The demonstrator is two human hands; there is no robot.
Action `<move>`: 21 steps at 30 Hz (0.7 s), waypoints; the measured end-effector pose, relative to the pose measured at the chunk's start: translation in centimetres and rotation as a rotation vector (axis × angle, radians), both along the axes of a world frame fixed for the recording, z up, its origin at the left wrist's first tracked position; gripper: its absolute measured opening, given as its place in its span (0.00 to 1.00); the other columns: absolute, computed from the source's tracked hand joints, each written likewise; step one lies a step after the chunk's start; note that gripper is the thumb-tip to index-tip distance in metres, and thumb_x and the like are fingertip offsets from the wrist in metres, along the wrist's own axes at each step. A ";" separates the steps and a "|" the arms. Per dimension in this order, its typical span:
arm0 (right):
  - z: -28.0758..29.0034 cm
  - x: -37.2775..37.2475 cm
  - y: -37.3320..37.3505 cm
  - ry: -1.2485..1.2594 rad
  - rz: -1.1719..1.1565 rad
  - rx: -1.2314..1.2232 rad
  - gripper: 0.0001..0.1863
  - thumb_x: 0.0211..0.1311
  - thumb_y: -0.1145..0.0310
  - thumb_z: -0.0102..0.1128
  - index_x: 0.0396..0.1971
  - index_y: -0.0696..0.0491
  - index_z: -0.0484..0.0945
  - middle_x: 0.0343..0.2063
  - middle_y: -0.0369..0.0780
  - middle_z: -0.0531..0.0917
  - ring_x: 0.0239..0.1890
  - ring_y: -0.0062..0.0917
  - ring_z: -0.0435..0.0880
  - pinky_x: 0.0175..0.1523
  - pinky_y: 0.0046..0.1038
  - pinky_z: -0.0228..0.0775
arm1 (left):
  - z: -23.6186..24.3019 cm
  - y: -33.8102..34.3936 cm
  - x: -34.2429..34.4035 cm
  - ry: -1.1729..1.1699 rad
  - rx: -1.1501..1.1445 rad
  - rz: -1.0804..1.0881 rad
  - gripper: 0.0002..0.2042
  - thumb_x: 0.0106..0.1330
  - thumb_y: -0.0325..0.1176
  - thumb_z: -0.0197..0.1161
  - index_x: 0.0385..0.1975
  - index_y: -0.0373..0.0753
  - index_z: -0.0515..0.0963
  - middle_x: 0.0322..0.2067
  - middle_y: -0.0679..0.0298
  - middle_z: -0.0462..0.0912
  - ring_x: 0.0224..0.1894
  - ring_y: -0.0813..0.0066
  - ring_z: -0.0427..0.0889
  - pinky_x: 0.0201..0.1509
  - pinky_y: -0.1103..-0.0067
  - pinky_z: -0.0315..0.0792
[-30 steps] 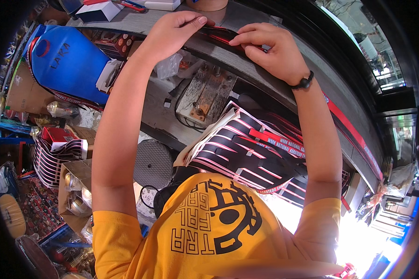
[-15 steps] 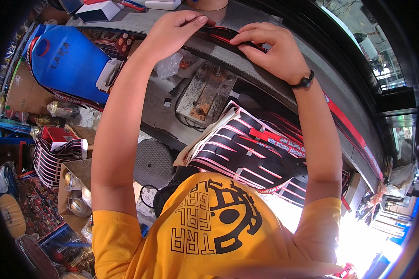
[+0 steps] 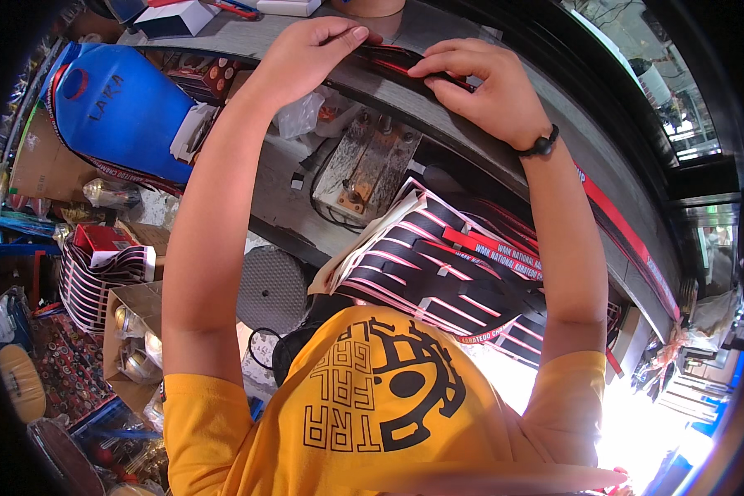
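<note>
A narrow red and black ribbon [image 3: 395, 59] lies along the grey work surface, stretched between my two hands. At its left end my left hand [image 3: 316, 56] pinches it between thumb and fingers. My right hand [image 3: 486, 89], with a dark band on its wrist, has its fingers curled and thumb and fingertips on the ribbon's right part. What lies under the right palm is hidden. Below the right forearm is a large bundle of black, white and red printed ribbons [image 3: 438, 273]. A red printed ribbon [image 3: 624, 227] runs along the surface's right side.
A worn metal pedal-like plate [image 3: 368, 169] sits on a shelf under the grey work surface [image 3: 546, 62]. To the left stand a blue plastic container [image 3: 128, 112], another striped ribbon bundle [image 3: 91, 277] and a cardboard box [image 3: 132, 372]. A white box [image 3: 178, 21] is at the back left.
</note>
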State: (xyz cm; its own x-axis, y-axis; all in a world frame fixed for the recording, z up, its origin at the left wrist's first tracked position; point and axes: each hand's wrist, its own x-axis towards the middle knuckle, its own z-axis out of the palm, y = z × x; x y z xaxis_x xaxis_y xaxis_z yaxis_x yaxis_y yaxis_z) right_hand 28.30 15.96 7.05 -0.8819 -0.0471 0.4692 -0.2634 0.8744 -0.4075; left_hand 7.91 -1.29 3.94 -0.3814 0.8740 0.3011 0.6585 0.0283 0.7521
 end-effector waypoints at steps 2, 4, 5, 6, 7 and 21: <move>-0.1 0.0 0.1 -0.008 -0.002 -0.015 0.12 0.55 0.77 0.64 0.40 0.52 0.88 0.42 0.39 0.86 0.40 0.28 0.84 0.47 0.27 0.75 | 0.0 0.0 0.0 0.001 -0.002 0.000 0.18 0.78 0.44 0.55 0.51 0.37 0.83 0.42 0.68 0.87 0.46 0.84 0.79 0.56 0.81 0.70; -0.1 0.0 0.1 -0.010 0.006 -0.017 0.12 0.55 0.77 0.63 0.40 0.52 0.88 0.42 0.39 0.86 0.41 0.29 0.85 0.48 0.28 0.75 | 0.0 0.0 0.0 0.008 -0.005 0.000 0.18 0.78 0.44 0.55 0.51 0.37 0.83 0.42 0.68 0.87 0.46 0.84 0.79 0.56 0.81 0.70; -0.1 0.0 0.2 -0.005 0.016 -0.008 0.13 0.55 0.77 0.63 0.40 0.52 0.88 0.42 0.39 0.86 0.41 0.29 0.85 0.48 0.28 0.75 | 0.0 0.0 0.0 0.005 -0.002 -0.001 0.18 0.78 0.44 0.55 0.51 0.37 0.83 0.42 0.68 0.87 0.46 0.84 0.79 0.56 0.81 0.70; -0.1 0.0 0.3 0.006 0.030 0.003 0.13 0.55 0.77 0.63 0.40 0.51 0.88 0.43 0.40 0.86 0.41 0.30 0.85 0.49 0.28 0.75 | -0.1 0.0 0.0 0.003 0.002 -0.002 0.18 0.78 0.44 0.55 0.51 0.37 0.83 0.42 0.68 0.87 0.46 0.84 0.79 0.55 0.81 0.70; -0.1 0.0 0.3 0.010 0.024 0.018 0.13 0.56 0.77 0.63 0.40 0.51 0.88 0.43 0.40 0.86 0.41 0.30 0.85 0.49 0.28 0.75 | -0.1 0.0 0.0 -0.004 0.005 -0.005 0.18 0.78 0.44 0.55 0.51 0.37 0.83 0.42 0.68 0.87 0.46 0.84 0.79 0.55 0.81 0.70; -0.3 -0.1 0.2 0.043 0.005 0.025 0.10 0.57 0.72 0.60 0.36 0.51 0.88 0.39 0.39 0.86 0.38 0.32 0.85 0.45 0.29 0.78 | -0.1 0.0 0.0 0.008 -0.006 0.018 0.17 0.78 0.44 0.55 0.51 0.37 0.83 0.41 0.68 0.87 0.46 0.85 0.79 0.55 0.82 0.71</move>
